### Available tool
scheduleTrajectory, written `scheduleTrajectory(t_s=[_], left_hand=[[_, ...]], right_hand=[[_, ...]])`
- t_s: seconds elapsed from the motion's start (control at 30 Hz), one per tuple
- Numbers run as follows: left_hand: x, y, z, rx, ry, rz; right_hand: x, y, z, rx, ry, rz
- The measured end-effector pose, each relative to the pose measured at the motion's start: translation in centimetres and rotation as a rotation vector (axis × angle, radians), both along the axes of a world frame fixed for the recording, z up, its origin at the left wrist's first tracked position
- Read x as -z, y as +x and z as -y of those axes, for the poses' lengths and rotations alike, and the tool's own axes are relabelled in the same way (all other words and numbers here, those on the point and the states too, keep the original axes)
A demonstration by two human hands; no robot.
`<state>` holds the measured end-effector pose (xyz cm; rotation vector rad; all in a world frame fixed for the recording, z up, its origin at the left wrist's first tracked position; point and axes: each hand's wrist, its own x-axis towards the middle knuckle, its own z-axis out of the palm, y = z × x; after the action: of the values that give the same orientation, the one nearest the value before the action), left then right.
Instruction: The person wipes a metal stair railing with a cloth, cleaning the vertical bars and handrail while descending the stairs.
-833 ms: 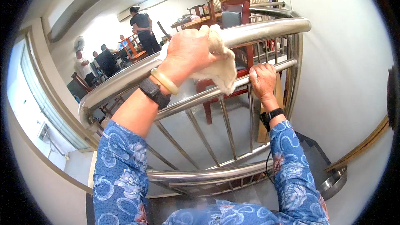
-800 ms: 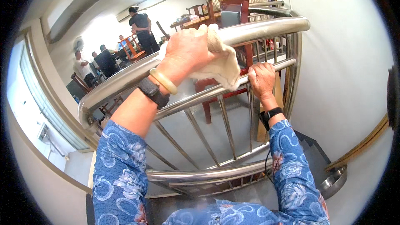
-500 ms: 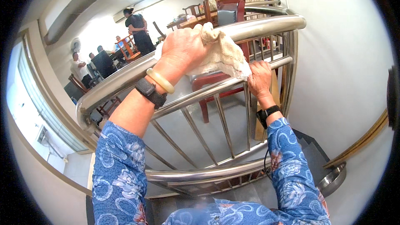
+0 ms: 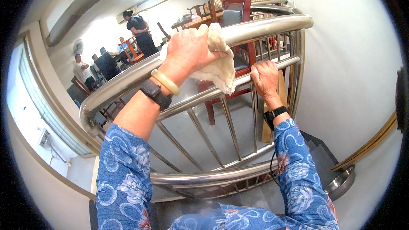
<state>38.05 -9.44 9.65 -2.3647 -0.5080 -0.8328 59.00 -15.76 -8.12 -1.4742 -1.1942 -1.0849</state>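
A stainless steel railing curves across in front of me. My left hand (image 4: 187, 50) is closed on a cream-white cloth (image 4: 221, 70) and presses it over the thick top rail (image 4: 268, 27). The cloth's loose end droops on the near side toward the thinner middle rail (image 4: 187, 104). Further right and lower, my right hand (image 4: 265, 79) is wrapped round that middle rail, apart from the cloth. Part of the cloth is hidden under my left fingers.
Behind the railing stands a dark red chair (image 4: 237, 10) beside a wooden table. Several people are at the far left, one standing person (image 4: 140, 32) among them. A metal bowl (image 4: 341, 183) sits low at right, by dark steps. A white wall (image 4: 349, 72) bounds the right side.
The cloth's hanging end has swung left, away from my right hand, which was touching it and now grips the rail. My left hand stays nearly in place on the top rail.
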Motion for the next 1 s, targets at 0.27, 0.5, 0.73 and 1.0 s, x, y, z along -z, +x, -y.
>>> scheduleTrajectory(t_s=[0.27, 0.5, 0.73, 1.0], left_hand=[[0.1, -0.1, 0.2, -0.02, 0.028, 0.011], [-0.1, -0.1, 0.3, -0.024, -0.019, -0.011], [-0.2, -0.2, 1.0, -0.035, -0.02, -0.011], [-0.1, -0.1, 0.8, -0.053, -0.024, 0.004]], right_hand=[[0.2, 0.1, -0.2, -0.015, 0.014, 0.029], [0.2, 0.1, 0.0, -0.039, -0.005, 0.024], [0.0, 0.0, 0.1, -0.028, 0.031, 0.023], [0.0, -0.1, 0.0, -0.013, 0.025, 0.038]])
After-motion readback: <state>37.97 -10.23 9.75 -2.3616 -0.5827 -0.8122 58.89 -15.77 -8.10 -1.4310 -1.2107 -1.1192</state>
